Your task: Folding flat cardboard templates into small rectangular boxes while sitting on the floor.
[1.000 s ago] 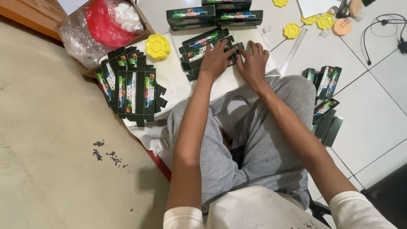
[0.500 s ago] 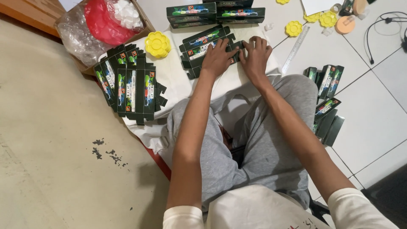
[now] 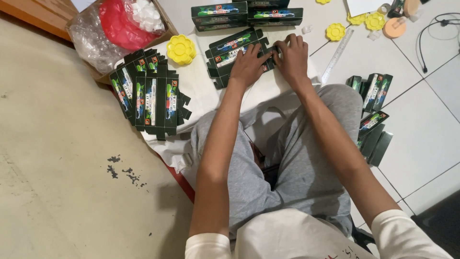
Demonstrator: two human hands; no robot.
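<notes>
White cloth [image 3: 201, 91] underneath, left hand [image 3: 248, 64] flat and right hand [image 3: 293, 55] curled, both pressing the flat dark cartons [image 3: 230, 50].

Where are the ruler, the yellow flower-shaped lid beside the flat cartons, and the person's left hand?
ruler [image 3: 337, 55]: head view, middle of its strip.
yellow flower-shaped lid [image 3: 180, 49]: head view, centre of its top.
left hand [image 3: 249, 62]: head view, back of the hand.

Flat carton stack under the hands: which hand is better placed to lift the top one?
Probably the right hand: its fingertips curl at the flat carton stack's free right end, while the left hand lies flat on top, pinning it.
</notes>
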